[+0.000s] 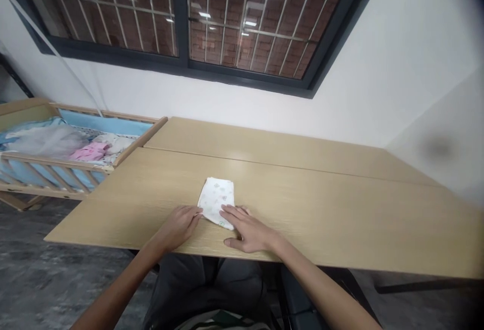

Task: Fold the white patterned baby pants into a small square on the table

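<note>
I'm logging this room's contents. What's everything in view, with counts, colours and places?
tabletop: two sections, pale wood, across the middle
cloth: one, white with prints, on tabletop
crib: one, pale wood and blue, left
pink fabric: one heap, pink, in crib
netting: one heap, whitish, in crib
window: one, dark frame, silver bars, above
brick wall: one, reddish, outside
walls: two, white, behind and right
pole: one, white, upper left
floor: one, grey, lower left
chair: one, dark, partly hidden, below tabletop
trousers: one pair, dark grey, below tabletop
forearms: two, bare, lower centre
left hand: one, bare, at cloth's left edge
right hand: one, bare, on cloth's right side
</note>
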